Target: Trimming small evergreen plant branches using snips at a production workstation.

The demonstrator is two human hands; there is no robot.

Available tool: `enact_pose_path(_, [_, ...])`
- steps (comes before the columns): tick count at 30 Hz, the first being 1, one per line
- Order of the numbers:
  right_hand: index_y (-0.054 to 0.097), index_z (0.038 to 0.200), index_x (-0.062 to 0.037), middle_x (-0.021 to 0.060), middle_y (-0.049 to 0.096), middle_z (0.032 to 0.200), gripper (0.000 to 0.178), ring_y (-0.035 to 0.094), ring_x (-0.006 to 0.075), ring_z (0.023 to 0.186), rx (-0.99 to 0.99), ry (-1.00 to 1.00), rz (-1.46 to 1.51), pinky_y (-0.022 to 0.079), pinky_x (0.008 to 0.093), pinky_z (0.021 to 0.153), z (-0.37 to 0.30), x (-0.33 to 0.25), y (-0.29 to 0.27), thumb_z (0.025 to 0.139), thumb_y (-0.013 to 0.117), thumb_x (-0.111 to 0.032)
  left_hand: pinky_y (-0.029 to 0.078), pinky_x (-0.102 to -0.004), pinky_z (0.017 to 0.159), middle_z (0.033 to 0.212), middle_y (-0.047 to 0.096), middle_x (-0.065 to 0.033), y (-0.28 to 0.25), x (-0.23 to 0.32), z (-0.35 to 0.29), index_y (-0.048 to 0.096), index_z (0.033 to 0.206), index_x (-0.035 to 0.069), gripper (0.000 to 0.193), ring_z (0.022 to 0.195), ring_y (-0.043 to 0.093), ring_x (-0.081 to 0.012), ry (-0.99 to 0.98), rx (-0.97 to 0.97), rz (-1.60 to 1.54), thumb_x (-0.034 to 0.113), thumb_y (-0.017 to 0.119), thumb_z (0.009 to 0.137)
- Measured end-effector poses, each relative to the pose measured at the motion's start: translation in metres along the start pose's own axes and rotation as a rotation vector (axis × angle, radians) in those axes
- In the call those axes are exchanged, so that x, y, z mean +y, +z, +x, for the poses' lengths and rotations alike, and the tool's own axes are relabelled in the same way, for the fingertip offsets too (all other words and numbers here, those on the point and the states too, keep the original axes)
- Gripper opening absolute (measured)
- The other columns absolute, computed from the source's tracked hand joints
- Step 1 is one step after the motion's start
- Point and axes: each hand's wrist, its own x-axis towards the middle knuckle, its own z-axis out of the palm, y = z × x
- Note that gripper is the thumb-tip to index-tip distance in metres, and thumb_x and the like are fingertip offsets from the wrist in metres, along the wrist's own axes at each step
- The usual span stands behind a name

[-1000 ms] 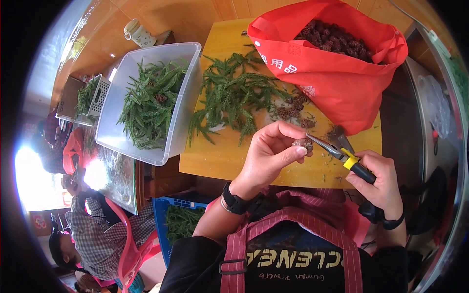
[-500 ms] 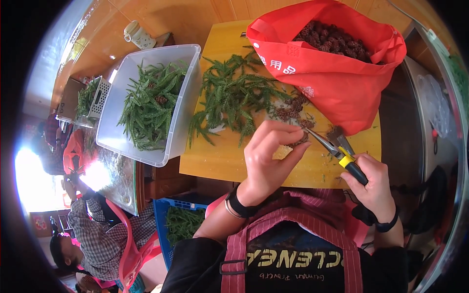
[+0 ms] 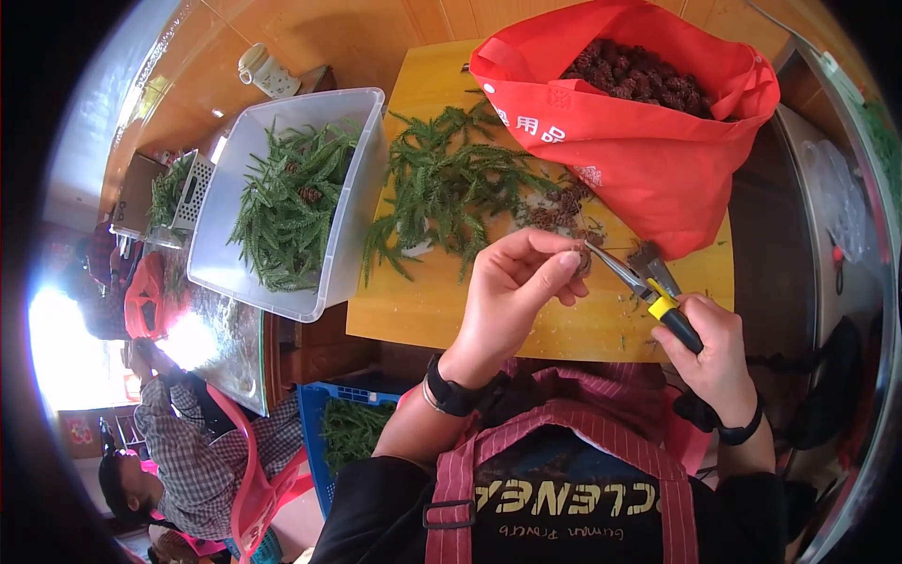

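Over the yellow wooden table, my left hand (image 3: 503, 296) is closed in a pinch, thumb pressed toward the fingers, on a small brown pine cone (image 3: 585, 263) that is mostly hidden. My right hand (image 3: 716, 350) grips long-nose pliers (image 3: 658, 299) with black and yellow handles. Their tips reach the cone beside my left fingertips; whether the jaws hold a wire there is too small to tell. Just beyond lie several loose pine cones (image 3: 561, 209), and green artificial fir sprigs (image 3: 451, 183) spread to their left.
A red bag (image 3: 648, 179) full of pine cones stands at the back right. On the left is a clear plastic bin (image 3: 349, 202) of sprigs. A blue crate (image 3: 313, 442) with greenery sits below the table (image 3: 409, 320). Another person (image 3: 202, 461) sits at far left.
My left hand has turned, and its thumb now lies across the cone, closer to the fingers. The pliers have shifted slightly left, their tips staying by the cone.
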Motion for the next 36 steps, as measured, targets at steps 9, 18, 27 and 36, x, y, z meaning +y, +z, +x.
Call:
enact_pose_path(9, [0.045,0.067,0.0002,0.0122,0.045,0.059,0.024,0.046,0.0256,0.049,0.017,0.039,0.13,0.036,0.0331,0.046,0.0,0.003,0.006,0.072,0.068,-0.005,0.048,-0.0245,0.074,0.101,0.055,-0.011,0.006,-0.01,0.002,0.057,0.093,-0.005,0.023,0.085,0.058,-0.0152,0.579,0.067,0.354,-0.013,0.065,0.072])
enact_pose_path(18, [0.047,0.069,0.0006,0.0124,0.046,0.059,0.023,0.048,0.0247,0.048,0.003,0.054,0.188,0.036,0.0315,0.045,0.001,0.003,0.004,0.072,0.068,-0.006,0.048,-0.028,0.074,0.1,0.056,-0.0118,0.02,0.003,-0.001,0.054,0.098,-0.006,0.022,0.083,0.059,-0.0185,0.358,0.109,0.07,0.006,0.062,0.082])
enact_pose_path(27, [0.046,0.069,0.0001,0.0128,0.046,0.06,0.024,0.046,0.0265,0.05,-0.001,0.062,0.164,0.036,0.0333,0.047,0.002,0.001,0.005,0.073,0.069,-0.007,0.051,-0.0252,0.067,0.091,0.062,-0.011,0.001,0.0,0.004,0.055,0.098,-0.002,0.017,0.075,0.062,-0.0161,0.114,-0.015,0.007,0.003,0.061,0.083])
enact_pose_path(36, [0.046,0.069,0.0005,0.0128,0.045,0.059,0.023,0.045,0.0261,0.049,-0.031,0.057,0.118,0.036,0.0332,0.047,0.005,-0.006,0.0,0.074,0.068,-0.007,0.05,-0.0249,0.077,0.101,0.056,-0.0102,0.001,-0.008,0.002,0.059,0.094,-0.005,0.019,0.088,0.058,-0.0133,0.33,0.0,0.051,-0.009,0.064,0.076])
